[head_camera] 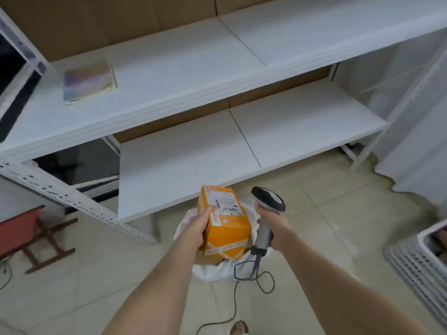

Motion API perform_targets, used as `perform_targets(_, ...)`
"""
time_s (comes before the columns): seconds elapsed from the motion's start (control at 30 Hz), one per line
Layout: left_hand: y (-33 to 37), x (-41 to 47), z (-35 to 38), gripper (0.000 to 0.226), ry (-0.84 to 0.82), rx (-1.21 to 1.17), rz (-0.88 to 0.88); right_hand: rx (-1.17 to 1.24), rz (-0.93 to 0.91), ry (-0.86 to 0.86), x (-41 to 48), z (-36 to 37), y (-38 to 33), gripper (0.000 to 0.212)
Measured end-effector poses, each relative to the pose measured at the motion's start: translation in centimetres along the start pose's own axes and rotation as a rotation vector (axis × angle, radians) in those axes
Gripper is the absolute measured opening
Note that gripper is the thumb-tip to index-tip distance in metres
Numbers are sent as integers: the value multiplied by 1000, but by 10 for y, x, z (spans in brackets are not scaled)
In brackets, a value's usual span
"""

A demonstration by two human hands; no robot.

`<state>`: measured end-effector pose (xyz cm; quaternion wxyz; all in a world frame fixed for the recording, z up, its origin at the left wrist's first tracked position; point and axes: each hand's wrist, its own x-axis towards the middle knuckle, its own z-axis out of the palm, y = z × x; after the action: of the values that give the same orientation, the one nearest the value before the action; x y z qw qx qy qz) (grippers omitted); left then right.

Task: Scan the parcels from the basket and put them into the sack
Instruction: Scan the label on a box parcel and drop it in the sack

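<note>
The left hand (198,230) grips an orange cardboard parcel (223,222), label up, above the white plastic sack (212,268) on the floor. The right hand (273,232) grips a grey handheld scanner (267,201) beside it. Scanning seems underway; dropping it in remains, and the white slatted basket (416,262) may hold more.

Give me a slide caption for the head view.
Left hand holds an orange parcel above the white sack while the right hand grips the barcode scanner.

Parcel storeroom; white slotted-steel shelving (169,93); barcode scanner (268,201).
</note>
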<state>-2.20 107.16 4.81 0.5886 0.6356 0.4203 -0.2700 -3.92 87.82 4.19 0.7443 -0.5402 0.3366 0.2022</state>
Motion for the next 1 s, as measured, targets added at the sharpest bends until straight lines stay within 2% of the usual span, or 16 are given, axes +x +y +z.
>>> perform_targets(0.17, -37, 104, -4, 48, 7, -95, -194, -31, 224, -25, 80, 23, 67, 35)
perform_targets(0.33, -77, 218, 7, 65, -64, -191, -306, -52, 208, -2, 174, 30, 127, 39)
perform_targets(0.43, -93, 283, 12, 61, -59, -206, -293, -41, 179, 25, 230, 33, 157, 20)
perform_targets(0.47, -96, 303, 13, 57, -56, -203, -270, -34, 166, 29, 248, 34, 166, 20)
perform_targets(0.6, -102, 375, 20, 43, -129, -284, -194, -47, 83, -10, 311, 38, 193, 48)
perform_targets(0.73, -112, 417, 36, 37, -72, -59, -146, -53, 78, 19, 352, 33, 214, 48)
perform_targets(0.8, -118, 431, 41, 50, 33, 72, -37, -74, 73, 61, 369, 29, 218, 42)
perform_targets(0.9, -121, 453, 37, 77, 342, 320, 254, -107, 29, 199, 397, 25, 218, 24)
perform_targets(0.93, -118, 460, 34, 81, 425, 370, 302, -109, 22, 224, 405, 25, 218, 20)
perform_targets(1.0, -114, 478, 23, 80, 545, 398, 283, -122, 1, 220, 421, 25, 222, 23)
